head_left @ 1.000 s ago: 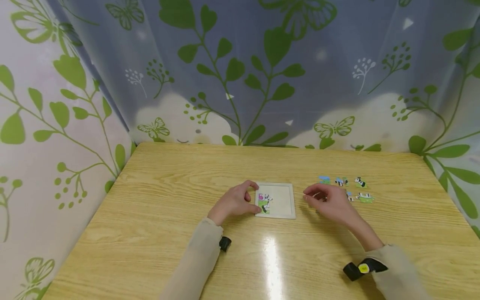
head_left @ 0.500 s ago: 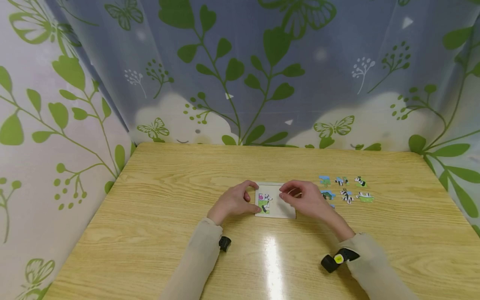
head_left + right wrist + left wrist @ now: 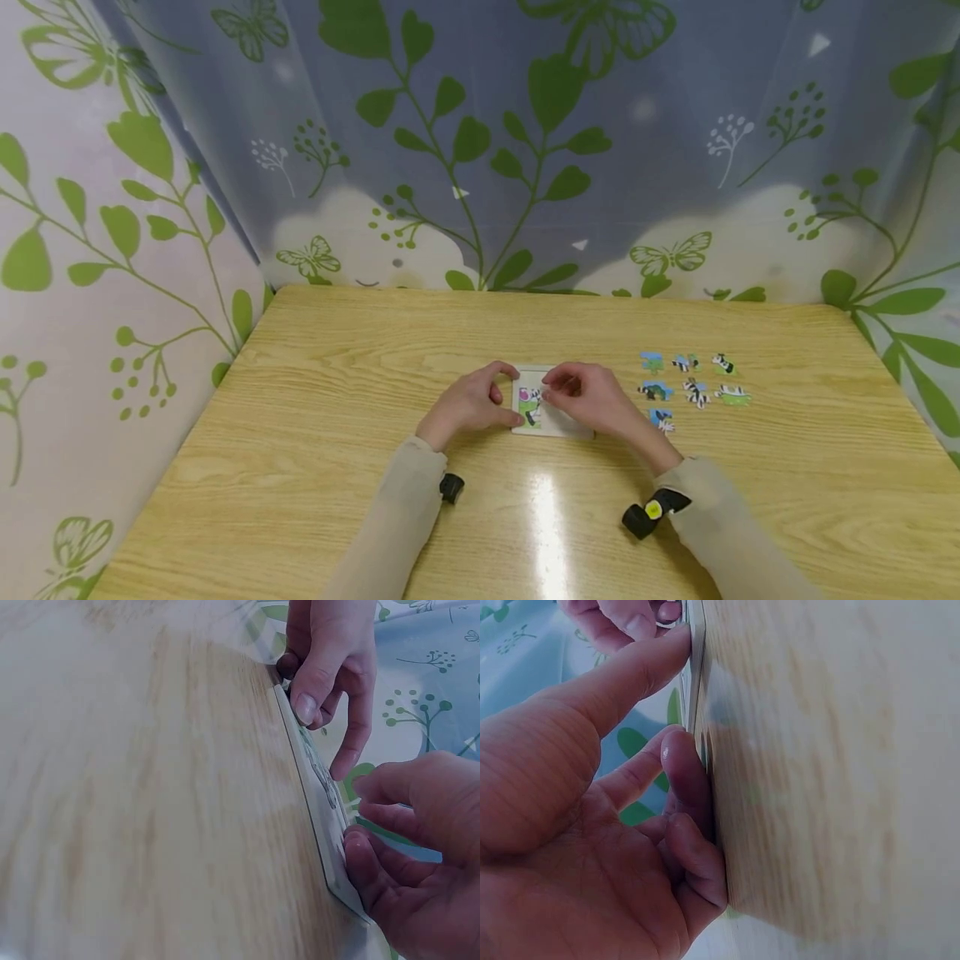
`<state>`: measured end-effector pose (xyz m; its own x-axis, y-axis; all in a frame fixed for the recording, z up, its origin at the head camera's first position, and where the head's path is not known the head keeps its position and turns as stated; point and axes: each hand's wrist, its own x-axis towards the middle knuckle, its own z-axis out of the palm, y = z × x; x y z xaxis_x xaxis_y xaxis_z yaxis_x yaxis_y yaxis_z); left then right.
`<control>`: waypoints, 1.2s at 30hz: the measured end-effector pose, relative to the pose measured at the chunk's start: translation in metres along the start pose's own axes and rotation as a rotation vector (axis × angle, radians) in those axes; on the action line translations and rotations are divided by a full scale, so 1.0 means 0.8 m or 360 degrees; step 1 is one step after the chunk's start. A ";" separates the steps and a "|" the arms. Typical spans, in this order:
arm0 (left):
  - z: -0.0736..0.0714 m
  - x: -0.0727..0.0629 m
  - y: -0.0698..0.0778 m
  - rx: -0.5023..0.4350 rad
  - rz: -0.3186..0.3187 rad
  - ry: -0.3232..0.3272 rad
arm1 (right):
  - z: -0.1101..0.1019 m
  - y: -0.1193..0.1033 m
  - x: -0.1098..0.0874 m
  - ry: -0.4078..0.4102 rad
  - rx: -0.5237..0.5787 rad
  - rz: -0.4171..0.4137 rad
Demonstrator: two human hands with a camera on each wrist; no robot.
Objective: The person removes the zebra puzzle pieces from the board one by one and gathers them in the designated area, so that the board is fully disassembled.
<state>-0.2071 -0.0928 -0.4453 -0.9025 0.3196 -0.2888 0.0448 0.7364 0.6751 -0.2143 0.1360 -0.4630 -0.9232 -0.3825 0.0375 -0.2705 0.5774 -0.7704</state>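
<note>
My left hand (image 3: 467,403) holds the left edge of a small pale puzzle tray (image 3: 558,427), with the thumb near the front corner and a finger near the back one. Puzzle picture (image 3: 530,408) with pink, green and black-and-white animal parts lies along the tray's left side. Over the tray, my right hand (image 3: 588,398) has its fingertips close together at that picture's right edge. In the right wrist view the thumb of the right hand (image 3: 427,855) meets the tray (image 3: 319,810). I cannot tell whether a piece is between its fingertips.
Several loose puzzle pieces (image 3: 696,393) lie in rows on the wooden table (image 3: 337,375), right of the tray. A leaf-and-butterfly patterned curtain (image 3: 480,150) hangs behind the table and on its left side.
My right hand has moved left from beside the loose pieces, across the tray's right side, to the picture part. It uncovers several loose pieces. My left hand stays on the tray.
</note>
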 end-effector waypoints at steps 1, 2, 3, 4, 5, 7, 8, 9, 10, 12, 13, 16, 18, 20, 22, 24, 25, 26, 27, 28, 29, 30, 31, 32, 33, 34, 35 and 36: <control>0.000 0.000 0.000 -0.0003 -0.0001 -0.0001 | 0.001 -0.001 0.001 0.0004 -0.0017 -0.0003; -0.001 0.000 0.000 -0.0003 0.0000 0.0000 | 0.003 -0.001 0.002 0.0007 -0.0039 -0.0014; -0.001 0.000 0.000 -0.0005 0.0002 0.0000 | 0.004 -0.001 0.002 0.0009 -0.0066 -0.0022; -0.001 0.000 0.000 -0.0007 0.0003 0.0001 | 0.005 -0.001 0.003 0.0011 -0.0088 -0.0021; -0.001 0.000 0.000 -0.0008 0.0003 0.0001 | 0.006 -0.002 0.003 0.0010 -0.0112 -0.0027; -0.002 0.000 0.000 -0.0004 0.0005 0.0001 | 0.007 -0.004 0.004 0.0001 -0.0156 -0.0035; -0.002 0.000 0.000 -0.0003 0.0007 0.0001 | 0.008 -0.004 0.004 -0.0006 -0.0175 -0.0038; -0.001 0.000 -0.001 -0.0002 0.0007 -0.0001 | 0.008 -0.005 0.005 -0.0011 -0.0191 -0.0032; -0.001 0.000 -0.001 -0.0001 0.0006 -0.0001 | 0.009 -0.005 0.005 -0.0016 -0.0208 -0.0033; -0.001 0.000 -0.001 -0.0002 0.0005 -0.0004 | 0.010 -0.006 0.006 -0.0024 -0.0243 -0.0030; 0.000 0.000 -0.001 -0.0006 0.0002 -0.0004 | 0.010 -0.006 0.007 -0.0027 -0.0254 -0.0030; 0.000 0.000 0.000 -0.0009 -0.0013 -0.0004 | 0.010 -0.008 0.007 -0.0034 -0.0271 -0.0021; 0.000 0.001 0.000 -0.0007 -0.0020 -0.0006 | 0.010 -0.010 0.006 -0.0036 -0.0274 -0.0009; 0.000 0.001 0.001 -0.0005 -0.0023 -0.0008 | 0.010 -0.010 0.006 -0.0039 -0.0274 -0.0006; 0.000 0.001 0.001 -0.0005 -0.0023 -0.0009 | 0.010 -0.010 0.006 -0.0041 -0.0265 -0.0003; 0.000 0.001 0.001 -0.0011 -0.0023 -0.0010 | 0.010 -0.009 0.005 -0.0043 -0.0233 0.0006; 0.000 0.001 0.001 -0.0013 -0.0023 -0.0011 | 0.010 -0.008 0.005 -0.0044 -0.0205 0.0015; 0.000 0.001 0.002 -0.0015 -0.0024 -0.0010 | 0.010 -0.008 0.005 -0.0045 -0.0168 0.0029; -0.001 0.001 0.002 -0.0019 -0.0025 -0.0011 | 0.011 -0.007 0.005 -0.0046 -0.0128 0.0040; -0.001 0.001 0.002 -0.0023 -0.0027 -0.0011 | 0.011 -0.007 0.004 -0.0046 -0.0086 0.0050; -0.001 0.001 0.002 -0.0024 -0.0028 -0.0010 | 0.011 -0.006 0.004 -0.0045 -0.0049 0.0060; -0.001 0.001 0.003 -0.0026 -0.0029 -0.0009 | 0.011 -0.006 0.004 -0.0042 -0.0013 0.0070; -0.001 0.001 0.003 -0.0025 -0.0029 -0.0009 | 0.011 -0.006 0.004 -0.0038 0.0012 0.0073; -0.001 0.001 0.003 -0.0025 -0.0028 -0.0009 | 0.012 -0.006 0.004 -0.0033 0.0030 0.0079; -0.001 0.001 0.003 -0.0024 -0.0027 -0.0009 | 0.012 -0.006 0.004 -0.0027 0.0037 0.0082; -0.001 0.001 0.003 -0.0022 -0.0027 -0.0008 | 0.013 -0.006 0.004 -0.0018 0.0037 0.0086; -0.001 0.001 0.003 -0.0019 -0.0025 -0.0008 | 0.013 -0.006 0.004 -0.0010 0.0034 0.0093; -0.001 0.001 0.003 -0.0017 -0.0024 -0.0009 | 0.013 -0.007 0.005 -0.0002 0.0028 0.0101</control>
<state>-0.2082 -0.0913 -0.4437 -0.9006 0.3119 -0.3027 0.0266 0.7346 0.6780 -0.2135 0.1238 -0.4657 -0.9379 -0.3466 -0.0128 -0.2064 0.5876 -0.7823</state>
